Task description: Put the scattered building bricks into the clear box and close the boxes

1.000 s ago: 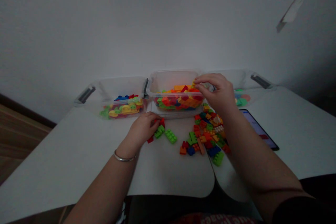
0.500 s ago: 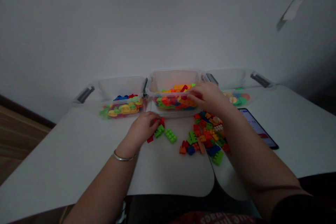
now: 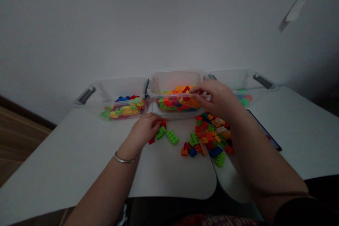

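Red blocks point(image 3: 164, 123) under curled left hand point(image 3: 144, 128), grip unclear, boxed blocks point(image 3: 176, 102) below narrowly parted right hand point(image 3: 217, 98)

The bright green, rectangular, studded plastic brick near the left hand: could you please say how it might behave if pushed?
The bright green, rectangular, studded plastic brick is probably stiff and light, given its small, moulded look. Its boxy shape suggests it would slide rather than roll on the white table, and its raised studs might give some grip.
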